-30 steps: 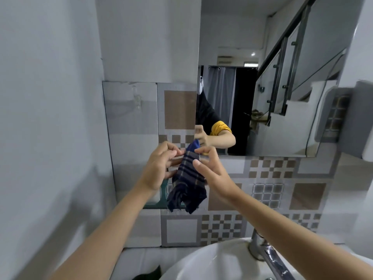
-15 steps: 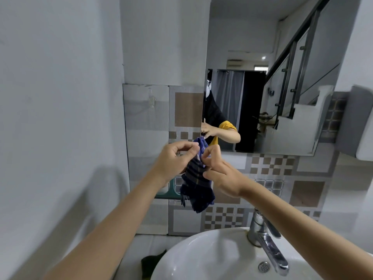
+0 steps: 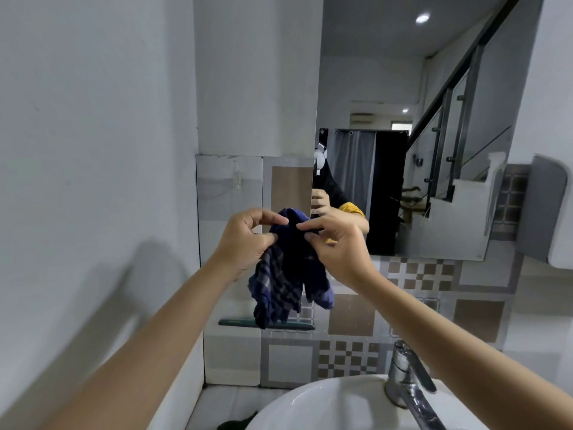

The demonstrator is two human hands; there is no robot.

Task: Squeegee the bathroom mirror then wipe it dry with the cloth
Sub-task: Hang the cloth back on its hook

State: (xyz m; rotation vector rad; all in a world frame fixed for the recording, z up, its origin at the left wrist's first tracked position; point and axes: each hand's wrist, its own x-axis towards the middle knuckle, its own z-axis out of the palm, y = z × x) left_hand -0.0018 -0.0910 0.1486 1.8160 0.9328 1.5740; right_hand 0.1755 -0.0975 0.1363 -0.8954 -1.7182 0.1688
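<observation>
Nearest, a white basin (image 3: 325, 405) is sitting low with its chrome tap (image 3: 409, 383) at the right. Above it the left hand (image 3: 245, 243) and right hand (image 3: 338, 246) are both pinching the top of a dark blue checked cloth (image 3: 285, 274), each grip closed on the fabric while the rest is hanging bunched in front of the tiled wall (image 3: 477, 315). Behind them the mirror (image 3: 403, 88) is reflecting a staircase.

Cloth (image 3: 288, 274): top bunched behind the fingers of both hands, its full shape unreadable. Mirror (image 3: 403, 119): cut by top edge. Basin (image 3: 325, 405) and tap (image 3: 409, 386): cut by bottom edge. Dark object (image 3: 238, 423) beside basin: mostly out of frame, unidentifiable.
</observation>
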